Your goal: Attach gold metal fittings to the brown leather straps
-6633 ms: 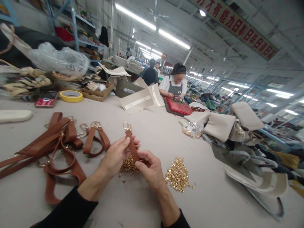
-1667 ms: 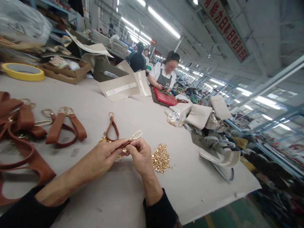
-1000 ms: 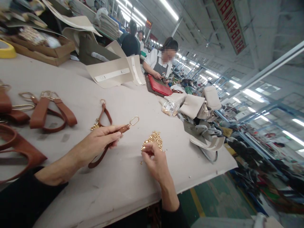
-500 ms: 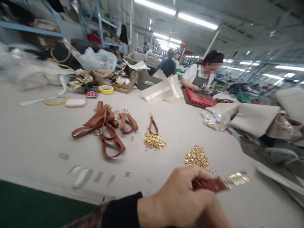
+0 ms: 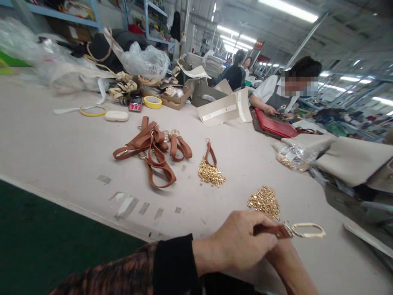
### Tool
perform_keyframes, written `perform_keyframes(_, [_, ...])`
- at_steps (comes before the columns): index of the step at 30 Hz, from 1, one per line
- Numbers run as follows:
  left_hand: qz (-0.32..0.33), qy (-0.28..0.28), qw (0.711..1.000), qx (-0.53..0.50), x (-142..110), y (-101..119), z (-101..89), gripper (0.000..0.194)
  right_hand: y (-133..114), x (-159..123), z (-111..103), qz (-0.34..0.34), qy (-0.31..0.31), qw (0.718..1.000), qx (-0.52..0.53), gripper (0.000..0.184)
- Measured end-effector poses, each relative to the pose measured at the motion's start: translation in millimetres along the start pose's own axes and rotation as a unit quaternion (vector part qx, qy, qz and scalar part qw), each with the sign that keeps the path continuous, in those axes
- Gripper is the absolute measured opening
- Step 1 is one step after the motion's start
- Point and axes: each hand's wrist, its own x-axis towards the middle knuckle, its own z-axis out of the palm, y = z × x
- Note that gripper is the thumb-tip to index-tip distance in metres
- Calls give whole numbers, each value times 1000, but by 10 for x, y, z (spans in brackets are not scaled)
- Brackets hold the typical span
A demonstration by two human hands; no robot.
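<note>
My left hand [image 5: 238, 241], in a black cuff, pinches a brown leather wrist strap [image 5: 284, 231] between thumb and fingers. A gold oval snap hook [image 5: 308, 230] sticks out from the strap's end to the right. Behind and below it, my right hand [image 5: 282, 250] shows mostly as wrist and forearm; its fingers are hidden by the left hand. Just beyond the hands lies a pile of small gold metal pieces [image 5: 264, 200]. A second gold pile [image 5: 211, 174] sits further left, with a brown leather loop [image 5: 210, 153] touching it.
Several brown leather straps [image 5: 159, 164] lie heaped left of centre. Behind them are yellow tape [image 5: 152, 102], a phone [image 5: 135, 104] and a white oval case [image 5: 116, 116]. A co-worker [image 5: 284, 88] handles a red leather piece [image 5: 274, 123] across the table. A plastic bag [image 5: 296, 157] rests at the right.
The view has shifted, so the table things appear further right and slightly higher. The snap hook has turned and now shows its open oval outline. My left hand still grips the strap.
</note>
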Motion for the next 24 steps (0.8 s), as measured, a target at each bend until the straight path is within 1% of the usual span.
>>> perform_keyframes(2, [-16, 1, 1000, 4, 132, -2, -110, 21, -61, 36, -46, 6, -13, 1000, 1, 21])
perform_keyframes(3, [-23, 1, 1000, 13, 200, -9, -163, 20, -112, 55, -76, 31, -25, 999, 4, 24])
perform_keyframes(5, [-23, 5, 999, 36, 337, -45, -263, 18, -210, 96, -122, 71, -23, 997, 30, 23])
perform_keyframes(6, [-28, 4, 999, 45, 399, -75, -308, 19, -243, 113, -133, 87, -10, 995, 48, 20])
perform_keyframes(8, [-34, 2, 998, 61, 492, -150, -383, 21, -277, 131, -135, 125, 39, 986, 101, 16])
perform_keyframes(9, [-33, 2, 997, 75, 517, -189, -410, 21, -287, 132, -132, 145, 75, 977, 137, 15])
perform_keyframes(12, [-11, 13, 990, 139, 521, -280, -441, 20, -345, 144, -112, 177, 188, 931, 258, 11])
perform_keyframes(14, [8, 24, 983, 184, 505, -312, -436, 20, -417, 187, -85, 161, 236, 907, 310, 9])
perform_keyframes(15, [17, 30, 979, 203, 502, -323, -432, 20, -457, 219, -64, 143, 248, 904, 318, 8])
perform_keyframes(18, [33, 39, 970, 238, 516, -355, -433, 22, -553, 323, 19, 98, 268, 913, 293, 9])
perform_keyframes(21, [30, 37, 969, 244, 541, -392, -446, 23, -575, 372, 99, 96, 280, 918, 263, 10])
perform_keyframes(24, [34, 33, 969, 241, 548, -424, -449, 21, -549, 370, 130, 95, 285, 918, 260, 10])
